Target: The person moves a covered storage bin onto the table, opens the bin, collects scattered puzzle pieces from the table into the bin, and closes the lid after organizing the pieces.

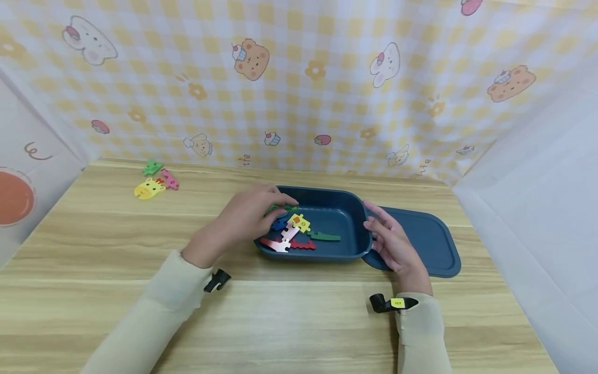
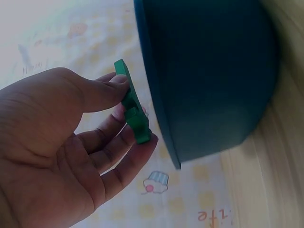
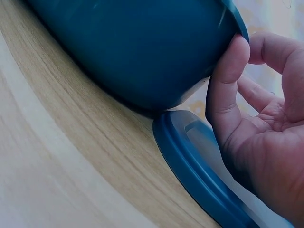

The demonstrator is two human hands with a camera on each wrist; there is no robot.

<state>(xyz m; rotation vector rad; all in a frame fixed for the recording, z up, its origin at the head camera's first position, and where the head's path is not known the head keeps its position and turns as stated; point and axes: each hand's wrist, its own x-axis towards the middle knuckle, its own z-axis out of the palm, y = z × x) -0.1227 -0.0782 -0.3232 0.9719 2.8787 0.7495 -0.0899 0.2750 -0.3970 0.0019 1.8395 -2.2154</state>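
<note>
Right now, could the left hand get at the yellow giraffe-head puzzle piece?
Probably: bare wood-grain tabletop leads to the giraffe-head piece, though the left hand pinches a green puzzle piece.

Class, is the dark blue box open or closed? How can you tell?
Open: the box has its lid off, lying on the table, and puzzle pieces show inside.

Head view bright and even, pale sheen on the tabletop (image 1: 289,311), wrist views dimmer — hazy
</note>
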